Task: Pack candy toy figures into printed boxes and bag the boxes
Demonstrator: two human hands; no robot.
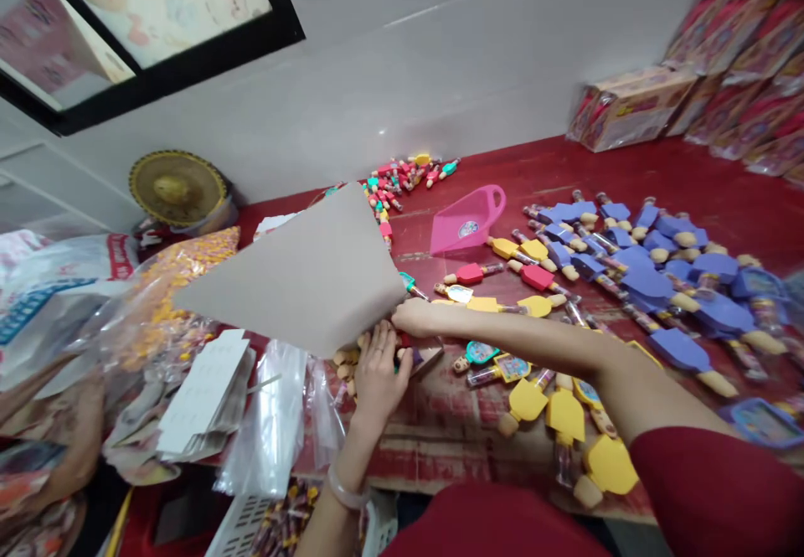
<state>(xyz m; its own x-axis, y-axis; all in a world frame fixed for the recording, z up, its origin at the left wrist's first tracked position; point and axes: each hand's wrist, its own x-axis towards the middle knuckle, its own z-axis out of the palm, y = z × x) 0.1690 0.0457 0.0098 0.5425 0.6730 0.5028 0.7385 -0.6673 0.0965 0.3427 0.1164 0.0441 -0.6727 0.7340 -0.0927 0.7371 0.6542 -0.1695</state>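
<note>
- Logging the hands from my remote feed: the left hand (377, 377), wearing a pale bangle (347, 490), is curled at the lower edge of a tan cardboard sheet (289, 276); the right hand (414, 317), reaching across from a red sleeve (709, 482), lies along the same edge, fingers together.
- Grip: both hands touch the sheet, but I cannot tell whether either is gripping it.
- Sheet position: tilted above the near edge of a red tabletop (628, 172), partly hiding what lies beneath.
- Right of the hands: plastic tube toys with yellow paddles (528, 399) and purple paddles (678, 349), spread flat.
- Beyond the sheet: a pink plastic scoop (468, 220) and a heap of small multicoloured toys (402, 180).
- Left of the hands: a clear bag of yellow-topped pieces (182, 297) and a stack of white cards (204, 389).
- Far corner: wrapped cartons (634, 109) against the wall.
</note>
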